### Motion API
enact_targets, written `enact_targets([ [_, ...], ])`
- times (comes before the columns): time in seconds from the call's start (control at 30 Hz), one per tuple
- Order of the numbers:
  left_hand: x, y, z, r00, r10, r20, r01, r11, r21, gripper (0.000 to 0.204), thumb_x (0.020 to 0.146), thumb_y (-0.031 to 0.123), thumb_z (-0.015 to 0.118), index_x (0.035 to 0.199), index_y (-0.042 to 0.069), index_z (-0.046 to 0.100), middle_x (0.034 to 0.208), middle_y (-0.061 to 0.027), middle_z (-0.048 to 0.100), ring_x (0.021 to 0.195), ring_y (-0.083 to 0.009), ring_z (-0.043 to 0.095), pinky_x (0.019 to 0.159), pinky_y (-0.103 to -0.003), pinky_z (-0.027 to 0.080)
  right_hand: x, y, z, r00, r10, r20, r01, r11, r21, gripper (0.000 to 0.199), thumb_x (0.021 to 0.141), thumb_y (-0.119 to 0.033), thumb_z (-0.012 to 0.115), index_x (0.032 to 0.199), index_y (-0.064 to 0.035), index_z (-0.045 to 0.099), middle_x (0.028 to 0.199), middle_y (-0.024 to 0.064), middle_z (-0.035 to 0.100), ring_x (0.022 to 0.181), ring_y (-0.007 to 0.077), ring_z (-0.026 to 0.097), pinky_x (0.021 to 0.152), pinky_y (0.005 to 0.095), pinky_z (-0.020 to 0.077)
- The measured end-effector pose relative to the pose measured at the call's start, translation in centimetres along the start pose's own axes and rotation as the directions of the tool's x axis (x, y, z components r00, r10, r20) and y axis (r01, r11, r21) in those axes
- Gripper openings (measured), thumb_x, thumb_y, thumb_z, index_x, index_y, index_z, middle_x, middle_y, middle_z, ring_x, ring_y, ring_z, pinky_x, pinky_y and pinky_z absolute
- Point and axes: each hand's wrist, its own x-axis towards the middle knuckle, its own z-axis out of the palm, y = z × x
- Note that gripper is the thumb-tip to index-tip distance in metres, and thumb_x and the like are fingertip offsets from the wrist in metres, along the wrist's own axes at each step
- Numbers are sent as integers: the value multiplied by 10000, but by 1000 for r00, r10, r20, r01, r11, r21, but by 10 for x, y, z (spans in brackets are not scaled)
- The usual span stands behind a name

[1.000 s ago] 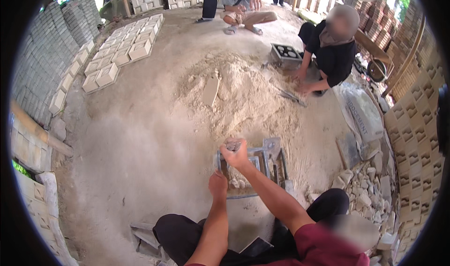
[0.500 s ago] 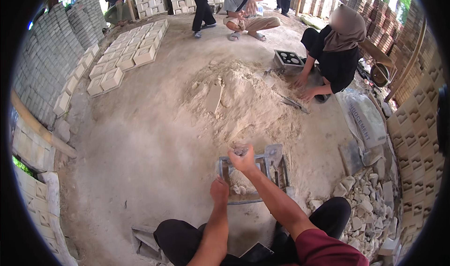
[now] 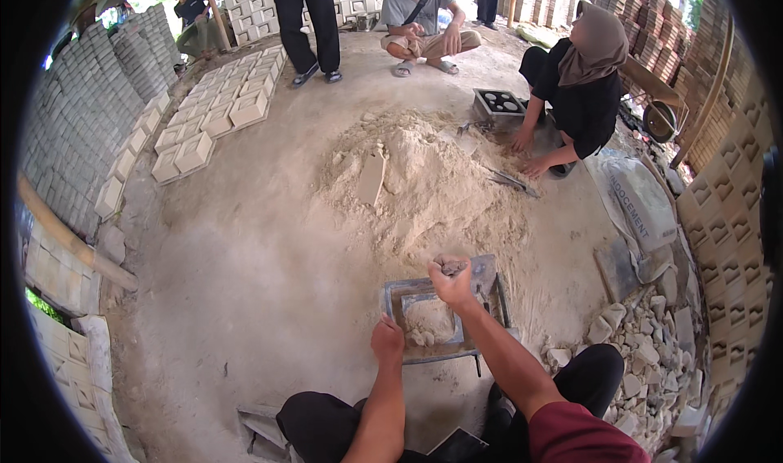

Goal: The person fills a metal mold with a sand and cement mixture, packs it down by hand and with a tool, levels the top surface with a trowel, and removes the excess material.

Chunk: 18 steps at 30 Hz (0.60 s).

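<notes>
A dark metal block mould (image 3: 431, 352) lies on the ground between my knees, with pale sandy mix (image 3: 428, 319) inside it. My left hand (image 3: 387, 337) is closed at the mould's left side, gripping its edge. Above the far right part of the mould, my right hand (image 3: 451, 284) is wrapped round a rough grey stone-like lump (image 3: 451, 265). A flat metal plate (image 3: 483, 269) shows behind that hand. Just beyond the mould rises a heap of pale sandy mix (image 3: 424, 169), with a flat board-like piece (image 3: 372, 177) stuck in it.
Across the heap, a crouching person (image 3: 583, 96) has both hands near the ground by a tool (image 3: 512, 181). Moulded blocks (image 3: 216, 119) stand in rows at the far left. Broken rubble (image 3: 644, 353) and a cement bag (image 3: 640, 206) lie at my right. Other people are farther back.
My right hand has shifted right with the lump, uncovering more of the mould's inside. The mould now sits slightly tilted. In the background, a standing person has stepped left.
</notes>
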Motion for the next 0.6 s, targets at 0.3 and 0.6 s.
enact_targets([
  [0.3, 3, 1, -1, 998, -55, 18, 56, 998, -12, 537, 994, 361, 305, 871, -4, 678, 850, -259, 659, 807, -452, 629, 733, -543, 495, 0, -8, 3, 995, -28, -93, 18, 995, -102, 433, 859, -76, 643, 529, -68, 363, 513, -84, 348, 520, 22, 320, 427, 266, 218],
  [0.6, 1, 8, -6, 999, -26, 19, 27, 999, -44, 522, 997, 352, 300, 876, 16, 682, 869, -240, 667, 833, -445, 628, 752, -547, 491, 15, 6, -8, 963, -6, -269, -6, 999, -44, 401, 833, -32, 630, 524, -81, 378, 538, -78, 376, 523, 24, 321, 440, 261, 216],
])
